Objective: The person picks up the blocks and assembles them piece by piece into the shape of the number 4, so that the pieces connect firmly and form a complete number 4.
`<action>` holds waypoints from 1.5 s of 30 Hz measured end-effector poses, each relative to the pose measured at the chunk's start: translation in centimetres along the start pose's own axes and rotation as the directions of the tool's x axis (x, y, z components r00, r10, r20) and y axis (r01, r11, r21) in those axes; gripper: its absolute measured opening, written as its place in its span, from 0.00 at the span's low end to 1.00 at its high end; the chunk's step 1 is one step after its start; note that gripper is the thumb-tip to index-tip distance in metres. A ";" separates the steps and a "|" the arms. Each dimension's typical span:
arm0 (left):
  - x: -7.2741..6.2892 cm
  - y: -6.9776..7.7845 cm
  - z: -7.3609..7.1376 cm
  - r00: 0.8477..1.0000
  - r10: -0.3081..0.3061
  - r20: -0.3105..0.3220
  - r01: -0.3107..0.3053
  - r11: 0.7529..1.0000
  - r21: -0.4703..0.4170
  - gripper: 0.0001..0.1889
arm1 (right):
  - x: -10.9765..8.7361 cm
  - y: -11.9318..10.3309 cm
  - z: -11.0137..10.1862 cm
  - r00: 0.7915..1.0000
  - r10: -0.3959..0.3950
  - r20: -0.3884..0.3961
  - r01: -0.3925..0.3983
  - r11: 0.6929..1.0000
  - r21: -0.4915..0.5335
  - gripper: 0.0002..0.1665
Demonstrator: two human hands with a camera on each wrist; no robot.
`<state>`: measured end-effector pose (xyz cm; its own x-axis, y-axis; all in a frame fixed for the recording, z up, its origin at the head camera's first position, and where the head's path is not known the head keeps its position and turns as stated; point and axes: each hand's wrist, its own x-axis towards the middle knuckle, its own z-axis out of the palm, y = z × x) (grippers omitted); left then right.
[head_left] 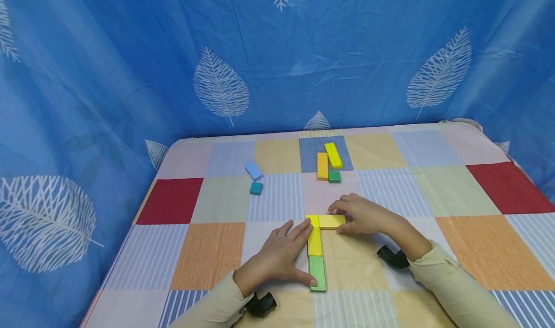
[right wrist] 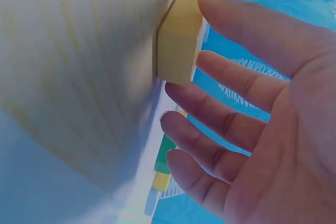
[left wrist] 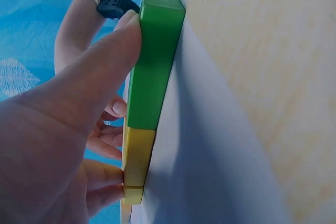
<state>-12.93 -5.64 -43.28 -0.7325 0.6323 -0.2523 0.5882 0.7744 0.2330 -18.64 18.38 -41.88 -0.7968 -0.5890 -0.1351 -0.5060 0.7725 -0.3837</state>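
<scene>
Well inside the surface's far edge [head_left: 368, 131], my left hand [head_left: 279, 255], fingers spread wide, touches an oblong green block [head_left: 318, 270], while my right hand [head_left: 366, 214] pinches an oblong pale-yellow block [head_left: 331, 222] whose end face only the right-wrist view shows.

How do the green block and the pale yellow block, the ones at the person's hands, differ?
The green block is green; the pale yellow block is softly yellow.
The green block points away from the person; the pale yellow block lies crosswise.
The left hand's thumb touches the green block; the right hand is at the pale yellow block.
Both are oblong and lie flat.
</scene>
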 end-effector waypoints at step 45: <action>0.1 0.0 -0.3 1.000 -0.005 0.018 0.005 1.000 -0.018 0.58 | 0.2 2.3 -1.0 0.992 0.119 -0.030 -0.115 0.988 0.103 0.36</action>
<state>-13.06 -5.57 -42.98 -0.7290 0.6289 -0.2704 0.5781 0.7771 0.2487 -20.35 20.30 -41.85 -0.8607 -0.4859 -0.1523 -0.3742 0.8064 -0.4578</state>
